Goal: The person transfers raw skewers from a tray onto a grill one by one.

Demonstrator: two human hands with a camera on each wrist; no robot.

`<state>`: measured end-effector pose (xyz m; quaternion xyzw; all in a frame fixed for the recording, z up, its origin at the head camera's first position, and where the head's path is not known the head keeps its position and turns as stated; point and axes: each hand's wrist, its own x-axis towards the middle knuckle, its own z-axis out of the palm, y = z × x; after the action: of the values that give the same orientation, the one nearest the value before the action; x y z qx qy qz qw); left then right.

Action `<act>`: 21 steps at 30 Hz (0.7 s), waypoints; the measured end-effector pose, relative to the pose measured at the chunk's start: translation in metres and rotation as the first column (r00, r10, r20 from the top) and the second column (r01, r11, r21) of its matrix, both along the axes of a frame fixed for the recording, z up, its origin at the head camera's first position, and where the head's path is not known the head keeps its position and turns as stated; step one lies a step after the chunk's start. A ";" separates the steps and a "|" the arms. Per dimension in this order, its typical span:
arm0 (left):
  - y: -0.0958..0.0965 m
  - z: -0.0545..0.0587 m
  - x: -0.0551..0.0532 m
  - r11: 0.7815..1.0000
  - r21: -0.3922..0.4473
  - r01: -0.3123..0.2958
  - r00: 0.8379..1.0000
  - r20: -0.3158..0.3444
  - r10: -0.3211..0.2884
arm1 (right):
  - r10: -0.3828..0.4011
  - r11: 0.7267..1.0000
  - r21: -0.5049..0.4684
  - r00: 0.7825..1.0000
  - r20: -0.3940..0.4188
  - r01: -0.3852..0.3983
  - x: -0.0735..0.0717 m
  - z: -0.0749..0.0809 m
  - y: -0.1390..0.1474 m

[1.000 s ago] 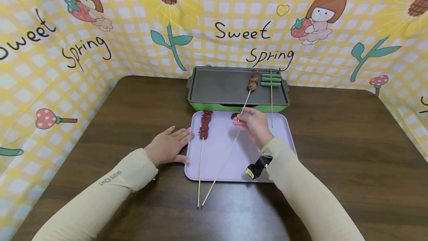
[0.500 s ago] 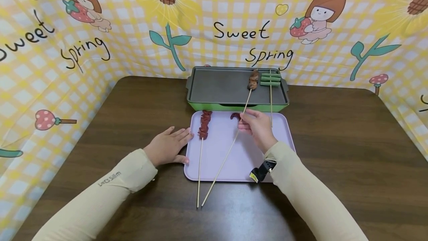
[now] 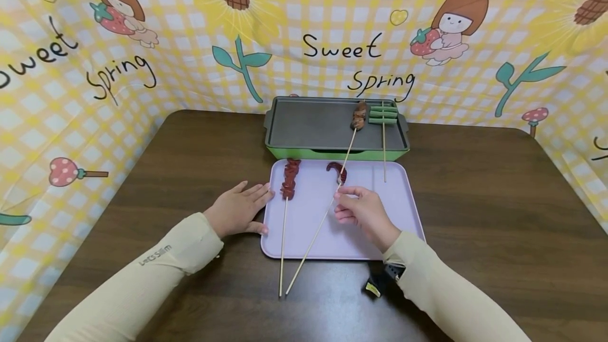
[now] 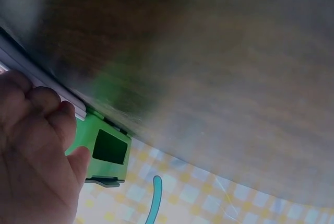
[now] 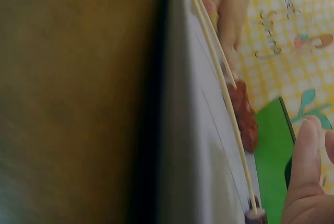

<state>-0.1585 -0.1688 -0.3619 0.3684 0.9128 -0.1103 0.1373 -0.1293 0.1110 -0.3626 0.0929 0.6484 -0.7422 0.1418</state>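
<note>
My left hand (image 3: 239,209) rests at the left edge of the lilac tray (image 3: 304,236), straight fingertips on its rim. My right hand (image 3: 363,212) is over the tray, fingertips beside the thin stick (image 3: 311,241) of a skewer bearing a dark red, curled, octopus-like piece (image 3: 338,170). In the right wrist view, its fingers (image 5: 307,151) stand apart from that stick. A brown meat skewer (image 3: 359,116) lies on the dark grill plate (image 3: 309,123), its stick reaching down over the octopus-like piece. A red meat skewer (image 3: 291,179) lies on the tray's left side.
The grill has a green base (image 3: 290,152) and stands directly behind the tray. A green vegetable skewer (image 3: 382,115) lies at its right end, stick overhanging the tray. Two stick ends project past the tray's front edge over the brown table (image 3: 190,289). A patterned cloth (image 3: 304,9) hangs behind.
My right hand has let go of the brown meat skewer's stick and drawn back toward me, uncovering the octopus-like piece. The brown skewer stays on the grill. My left hand stays put.
</note>
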 end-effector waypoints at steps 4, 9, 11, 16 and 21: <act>0.000 0.002 0.001 1.000 -0.003 -0.004 1.000 0.007 0.005 | 0.043 0.999 0.005 0.999 0.026 -0.043 0.013 0.000 -0.002; 0.001 0.003 0.001 1.000 -0.004 -0.008 1.000 0.006 0.008 | 0.090 0.996 0.007 0.995 0.037 -0.090 0.027 0.000 -0.005; 0.001 0.003 0.001 1.000 -0.004 -0.010 1.000 0.009 0.010 | 0.120 0.993 0.009 0.992 0.040 -0.121 0.033 0.000 -0.007; 0.000 0.001 0.001 1.000 0.005 -0.008 1.000 0.014 0.008 | 0.248 0.969 -0.011 0.968 0.043 -0.248 0.047 -0.003 -0.009; 0.000 0.001 0.001 1.000 0.008 0.002 1.000 -0.001 -0.002 | 0.381 0.924 -0.030 0.924 0.038 -0.380 0.055 -0.007 -0.013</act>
<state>-0.1574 -0.1692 -0.3613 0.3701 0.9129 -0.1068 0.1354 -0.0739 0.0984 -0.3692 -0.0204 0.6425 -0.7056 0.2981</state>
